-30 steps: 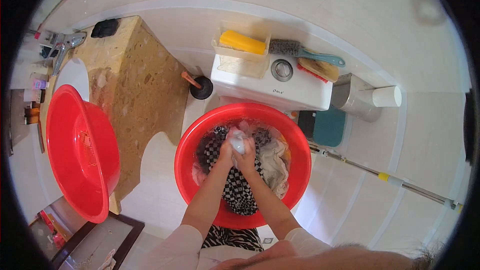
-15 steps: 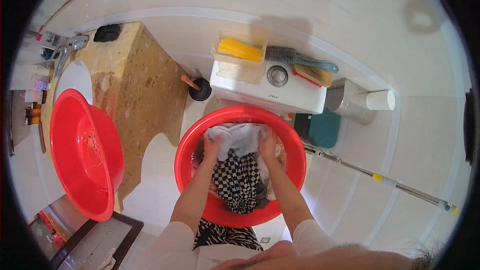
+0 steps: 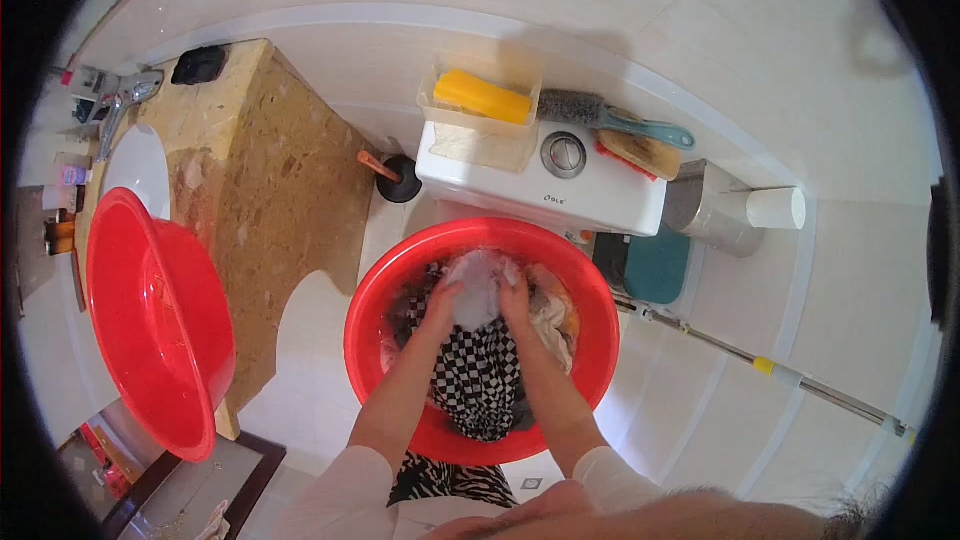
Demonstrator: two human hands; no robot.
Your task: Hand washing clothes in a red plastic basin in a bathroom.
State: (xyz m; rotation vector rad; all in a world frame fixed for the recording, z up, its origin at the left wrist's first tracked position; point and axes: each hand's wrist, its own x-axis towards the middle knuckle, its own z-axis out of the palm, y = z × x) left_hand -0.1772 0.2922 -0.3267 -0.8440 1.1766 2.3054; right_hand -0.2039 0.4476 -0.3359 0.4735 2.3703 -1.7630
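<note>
A large red basin (image 3: pixel 362 360) in front of me holds wet laundry. My left hand (image 3: pixel 441 308) and my right hand (image 3: pixel 514 300) are close together inside it, fingers closed on a bunched white cloth (image 3: pixel 478 285) between them. Nearer to me lies a black-and-white checkered cloth (image 3: pixel 477 380), partly under my hands and forearms. Cream-coloured fabric (image 3: pixel 552 323) shows to the right of my right hand. The lower layers of laundry are hidden.
A white toilet tank (image 3: pixel 600 198) beyond the basin bears a yellow block in a tray and brushes (image 3: pixel 640 126). Another red basin (image 3: pixel 200 270) rests at the left by a stone counter (image 3: pixel 290 160). A plunger (image 3: pixel 400 180) stands behind; a metal pole (image 3: pixel 720 338) runs along the right.
My hands have come closer together, bunching the white cloth that was spread between them. More cream fabric shows at the right. The whole view has shifted slightly.
</note>
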